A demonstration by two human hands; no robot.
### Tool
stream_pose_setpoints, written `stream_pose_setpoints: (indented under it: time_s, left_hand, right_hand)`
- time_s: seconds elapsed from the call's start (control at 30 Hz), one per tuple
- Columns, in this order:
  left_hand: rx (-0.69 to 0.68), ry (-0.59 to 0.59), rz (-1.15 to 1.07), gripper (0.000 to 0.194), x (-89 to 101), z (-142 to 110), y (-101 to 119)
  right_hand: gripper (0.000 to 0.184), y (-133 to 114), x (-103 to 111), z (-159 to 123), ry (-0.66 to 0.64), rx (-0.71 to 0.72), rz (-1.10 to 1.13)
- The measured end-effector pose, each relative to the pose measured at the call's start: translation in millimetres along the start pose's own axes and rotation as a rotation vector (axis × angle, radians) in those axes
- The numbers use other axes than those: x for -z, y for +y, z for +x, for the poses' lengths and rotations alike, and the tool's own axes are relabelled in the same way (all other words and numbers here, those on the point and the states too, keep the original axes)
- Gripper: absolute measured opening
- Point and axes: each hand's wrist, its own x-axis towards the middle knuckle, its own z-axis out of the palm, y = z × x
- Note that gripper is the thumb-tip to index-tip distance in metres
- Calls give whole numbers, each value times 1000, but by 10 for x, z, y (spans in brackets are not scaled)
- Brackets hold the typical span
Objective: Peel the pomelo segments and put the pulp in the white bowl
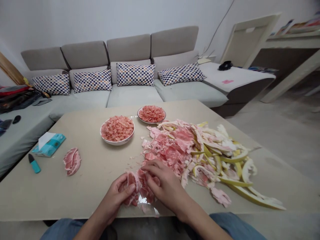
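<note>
Near the table's front edge, my left hand (117,192) is closed around a chunk of pink pomelo (132,187), thumb on its near side. My right hand (163,183) bends over the chunk's right side, its fingers pinching at pink membrane there; the fingertips partly hide what they grip. More pink flesh or membrane (147,190) lies under the right hand. Just beyond it spreads a heap of pink membranes (172,150), which runs into thick yellow-green rind strips (225,160) on the right. Another pomelo piece (72,161) rests alone on the left.
A bowl of peeled pomelo flesh (117,129) stands mid-table, with a plate of the same flesh (151,114) behind it. At the left lie a tissue pack (49,144) and a small turquoise-handled knife with a dark sheath (34,164). A grey sofa (135,93) borders the table's far side.
</note>
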Motion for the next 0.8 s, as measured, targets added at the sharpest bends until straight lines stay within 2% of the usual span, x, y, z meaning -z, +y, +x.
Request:
stream_pose_setpoints:
  time_s: [0.1,0.23,0.4,0.63,0.8]
  left_hand:
    - [-23,2,28,27,9,30,-31]
    - [-24,21,72,28,36,51,-68]
    - [-35,38,156,31,47,31,-53]
    - [-29,20,203,34,28,9,-22]
    - [1,-1,215,36,8,-4,-10]
  right_hand:
    - [25,-26,-28,-12,-26,34,0]
    - [18,-24,-62,-26,-131,90,-7]
    - [20,11,-133,-65,-176,179,-169]
    - [20,-4,-200,-104,-114,241,-297]
    - [15,-7,-226,-94,-20,174,-225]
